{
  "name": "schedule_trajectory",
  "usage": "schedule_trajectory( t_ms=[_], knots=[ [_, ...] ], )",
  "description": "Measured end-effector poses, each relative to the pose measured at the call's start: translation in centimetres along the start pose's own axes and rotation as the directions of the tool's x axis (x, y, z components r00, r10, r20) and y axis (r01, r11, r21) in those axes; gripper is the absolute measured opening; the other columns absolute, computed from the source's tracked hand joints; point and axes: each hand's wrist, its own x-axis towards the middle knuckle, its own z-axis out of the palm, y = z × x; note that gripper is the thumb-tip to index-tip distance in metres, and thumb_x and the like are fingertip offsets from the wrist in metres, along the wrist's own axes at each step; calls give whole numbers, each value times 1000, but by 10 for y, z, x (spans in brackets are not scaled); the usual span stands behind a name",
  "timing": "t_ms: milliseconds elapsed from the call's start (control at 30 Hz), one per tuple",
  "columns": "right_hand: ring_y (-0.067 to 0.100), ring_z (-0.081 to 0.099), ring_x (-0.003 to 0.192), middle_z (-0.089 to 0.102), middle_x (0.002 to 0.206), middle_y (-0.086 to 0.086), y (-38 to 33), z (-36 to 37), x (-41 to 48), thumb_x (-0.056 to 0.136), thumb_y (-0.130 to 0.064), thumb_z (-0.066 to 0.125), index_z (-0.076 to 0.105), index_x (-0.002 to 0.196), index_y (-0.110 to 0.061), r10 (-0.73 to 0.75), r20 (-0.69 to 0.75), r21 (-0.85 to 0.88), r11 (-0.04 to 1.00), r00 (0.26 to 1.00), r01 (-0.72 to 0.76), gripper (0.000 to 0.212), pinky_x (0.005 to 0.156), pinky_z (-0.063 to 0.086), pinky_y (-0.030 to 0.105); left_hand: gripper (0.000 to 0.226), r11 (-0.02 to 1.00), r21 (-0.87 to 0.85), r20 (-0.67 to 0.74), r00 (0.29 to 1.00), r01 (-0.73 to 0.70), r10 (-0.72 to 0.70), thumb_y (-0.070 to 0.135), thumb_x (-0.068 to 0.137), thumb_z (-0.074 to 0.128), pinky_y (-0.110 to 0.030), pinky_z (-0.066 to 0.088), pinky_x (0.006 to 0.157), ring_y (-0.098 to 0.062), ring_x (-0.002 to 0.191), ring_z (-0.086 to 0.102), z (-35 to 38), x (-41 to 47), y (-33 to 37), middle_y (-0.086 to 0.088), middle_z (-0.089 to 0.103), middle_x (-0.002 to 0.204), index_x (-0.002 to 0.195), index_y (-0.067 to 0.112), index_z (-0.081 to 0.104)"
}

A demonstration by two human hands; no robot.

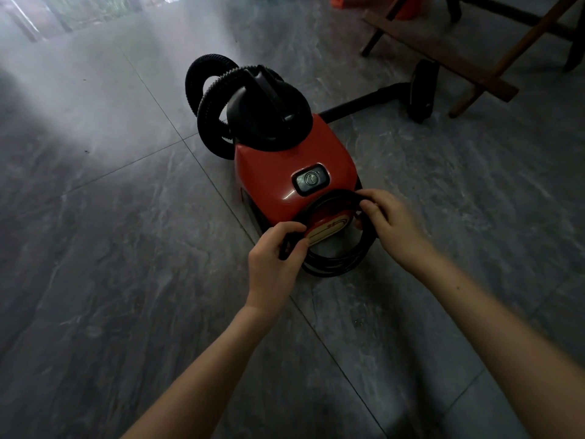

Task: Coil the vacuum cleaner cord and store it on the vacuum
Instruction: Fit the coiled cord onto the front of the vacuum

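Note:
A red canister vacuum [285, 179] with a black top stands on the grey tiled floor. A black cord [335, 264] lies in several loops around the rounded rear end of the vacuum, hanging down to the floor behind it. My left hand [275, 261] pinches the loops at the left side of the rear end. At the right side, my right hand [392, 223] grips the upper part of the loop against the body. A grey power button [310, 180] sits just above the cord.
A ribbed black hose [209, 103] curls at the vacuum's far left. A black wand and floor head [421, 90] lie at the right, next to wooden furniture legs [474, 74]. An orange object [405, 7] stands at the top.

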Motion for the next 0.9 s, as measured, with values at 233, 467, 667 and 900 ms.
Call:
schedule_trajectory(
  t_ms=[233, 467, 667, 900],
  knots=[
    [-3, 66, 70, 65, 84, 1, -1, 6, 2, 103, -10, 39, 60, 114, -6, 120, 34, 6, 993, 992, -120, 24, 64, 49, 11, 21, 999, 20, -52, 998, -34, 35, 5, 87, 70, -32, 54, 81, -14, 91, 64, 5, -2, -3, 4, 65, 96, 104, 17, 68],
    [10, 62, 68, 62, 77, 1, -3, 25, -1, 103, -7, 36, 57, 108, -11, 220, 27, 115, 968, 975, -222, 23, 69, 50, 29, 22, 996, 56, -61, 996, -64, 67, 2, 87, 70, -29, 53, 78, -13, 89, 62, -3, -5, -12, 3, 63, 95, 101, 18, 66],
    [9, 60, 69, 63, 75, 3, -13, 50, -9, 104, -13, 36, 56, 104, -18, 179, 83, 34, 983, 980, -182, 20, 63, 45, 18, 18, 999, 45, -90, 996, 5, 0, 3, 90, 65, -18, 47, 73, -8, 82, 60, -31, -8, -23, 4, 63, 90, 99, 18, 64],
    [4, 59, 68, 63, 80, 7, -18, 64, -11, 103, -9, 37, 56, 116, -5, 125, 71, -44, 992, 990, -122, 23, 59, 42, 6, 18, 992, 126, -86, 996, 20, -9, 9, 92, 64, -22, 49, 78, -10, 93, 60, -47, -5, -27, 12, 62, 95, 99, 25, 61]
  ],
)
